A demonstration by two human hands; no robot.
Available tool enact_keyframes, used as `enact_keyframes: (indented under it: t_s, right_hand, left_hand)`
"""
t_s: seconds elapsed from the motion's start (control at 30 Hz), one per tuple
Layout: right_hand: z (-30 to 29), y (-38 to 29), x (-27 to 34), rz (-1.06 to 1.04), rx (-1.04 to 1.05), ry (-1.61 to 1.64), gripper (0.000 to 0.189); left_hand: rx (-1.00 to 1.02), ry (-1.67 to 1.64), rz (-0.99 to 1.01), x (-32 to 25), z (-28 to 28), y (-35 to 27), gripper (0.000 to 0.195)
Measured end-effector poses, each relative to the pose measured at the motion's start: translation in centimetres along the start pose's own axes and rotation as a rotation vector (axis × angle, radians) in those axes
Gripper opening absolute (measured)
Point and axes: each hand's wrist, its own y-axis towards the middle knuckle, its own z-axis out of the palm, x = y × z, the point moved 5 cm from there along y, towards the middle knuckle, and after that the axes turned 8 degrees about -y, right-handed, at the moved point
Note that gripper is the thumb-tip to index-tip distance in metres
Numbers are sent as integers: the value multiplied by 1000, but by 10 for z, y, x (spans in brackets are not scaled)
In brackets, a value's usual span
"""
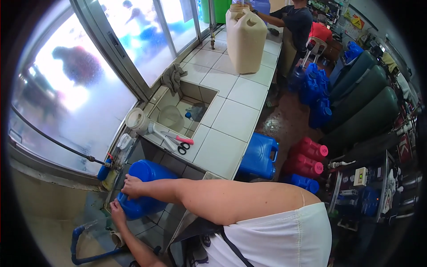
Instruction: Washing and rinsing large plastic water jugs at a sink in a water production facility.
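A blue plastic water jug (154,172) lies in the tiled recess at the lower left, below the counter's end. My right hand (132,187) reaches across from the right and is closed around the jug's handle area. Close below it, my left hand (117,211) has its fingers against the jug's near left edge. My right forearm covers part of the jug's middle. The fingertips of both hands are partly hidden.
A white tiled counter (230,115) with a sunken basin (200,91) bears scissors (183,147), a pink-handled knife (185,140) and a brush (166,138). A cream jug (247,43) stands near a co-worker (293,20). Blue jugs (258,155) and red jugs (305,157) occupy the floor.
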Motion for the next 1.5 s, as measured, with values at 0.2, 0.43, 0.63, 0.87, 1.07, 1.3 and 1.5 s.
enact_keyframes:
  t_s: [0.2, 0.43, 0.63, 0.87, 1.07, 1.3, 1.5]
  right_hand:
    - [5, 4, 2, -62, 14, -36, 45]
    - [4, 6, 3, -63, 30, -9, 43]
    - [11, 4, -14, 4, 35, 46, 37]
    - [-20, 6, 33, -146, -7, 46, 36]
    - [-5, 3, 6, -112, 53, -20, 40]
    - [-7, 4, 4, -113, 48, -14, 38]
    - [-7, 4, 4, -124, 73, -47, 42]
  left_hand:
    - [4, 116, -110, -6, -8, -25, 40]
    - [282, 153, -355, 90, 11, 36, 51]
    - [293, 86, -411, 71, 1, 42, 50]
    - [-360, -204, -321, 90, -79, -12, 54]
    - [-37, -326, -717, 39, -58, -24, 70]
    - [171, -1359, -680, 43, -29, -32, 37]
    - [-4, -1033, -407, 42, -34, -32, 16]
